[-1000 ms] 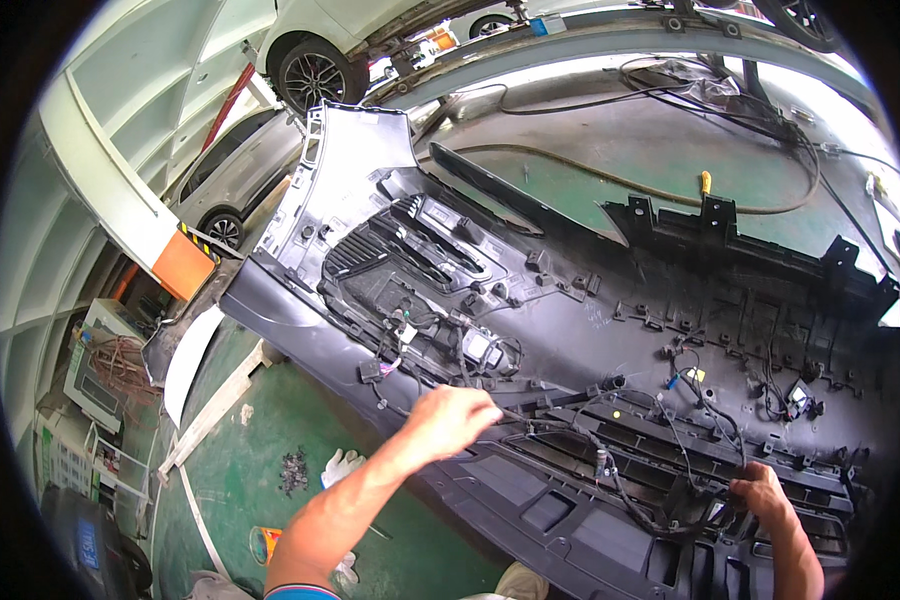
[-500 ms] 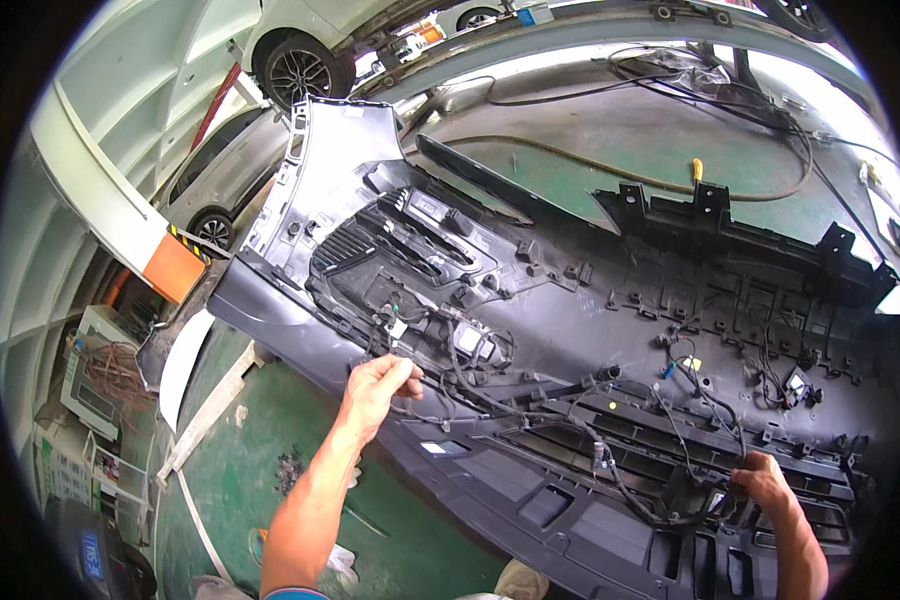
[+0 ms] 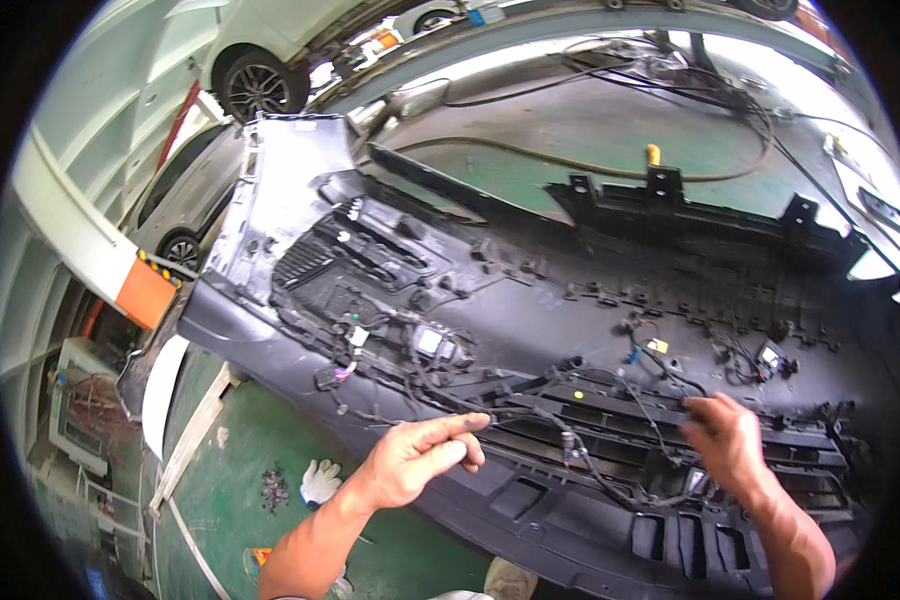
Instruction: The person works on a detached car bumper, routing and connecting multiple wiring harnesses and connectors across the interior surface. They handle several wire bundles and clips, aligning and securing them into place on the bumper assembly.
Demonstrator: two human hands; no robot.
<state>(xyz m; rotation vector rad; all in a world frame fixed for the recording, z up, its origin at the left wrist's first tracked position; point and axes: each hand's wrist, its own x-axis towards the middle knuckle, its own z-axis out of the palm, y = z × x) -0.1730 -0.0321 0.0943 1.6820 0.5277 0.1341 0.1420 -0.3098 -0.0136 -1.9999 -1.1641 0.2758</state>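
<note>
A large black bumper cover (image 3: 510, 280) lies inner side up, with wiring harnesses, connectors and slatted grille openings. My left hand (image 3: 425, 460) is at its near edge, index finger stretched toward a black wiring harness (image 3: 590, 463), the other fingers loosely curled, nothing visibly held; whether the fingertip touches the wire is unclear. My right hand (image 3: 720, 440) is half curled over the grille slats (image 3: 800, 450) beside a thin cable, smeared by motion, so what it holds is unclear. A blue connector (image 3: 632, 355) and a yellow label (image 3: 657, 346) sit above it, a white sensor module (image 3: 430, 343) farther left.
A white glove (image 3: 320, 480) and dark small pieces (image 3: 275, 487) lie on the green floor beside a wooden board (image 3: 192, 440). A raised white car (image 3: 250, 40), an orange-tipped lift post (image 3: 140, 290), a grey car (image 3: 190, 190) and looping hoses (image 3: 710, 175) stand or lie beyond.
My left hand has moved right and down from the upper wiring, its index finger now extended. My right hand has shifted up and left from where it gripped the cable. The view has shifted.
</note>
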